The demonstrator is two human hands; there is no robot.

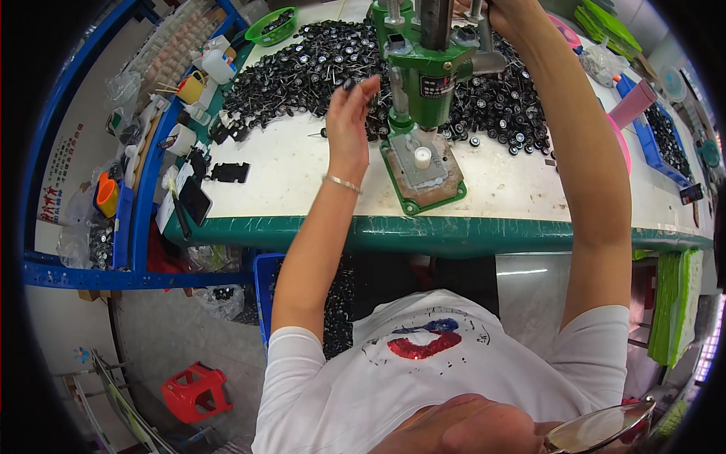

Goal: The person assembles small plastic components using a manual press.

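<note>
A green hand press (pixel 423 72) stands on the white worktable (pixel 302 174), with a small white die (pixel 422 157) on its base plate (pixel 423 178). My left hand (pixel 349 113) is raised just left of the press column and pinches a small black part between its fingertips. My right hand (pixel 503 9) reaches up to the top of the press and grips its lever; most of that hand is cut off by the upper edge. A big heap of small black round parts (pixel 302 72) covers the table behind and around the press.
A green bowl (pixel 272 26) sits at the far left of the heap. Bottles, a yellow cup (pixel 190 87) and a phone (pixel 195 200) crowd the left shelf. Blue bins with black parts (pixel 665 140) stand right. A blue crate (pixel 265 291) and red stool (pixel 195 390) are below.
</note>
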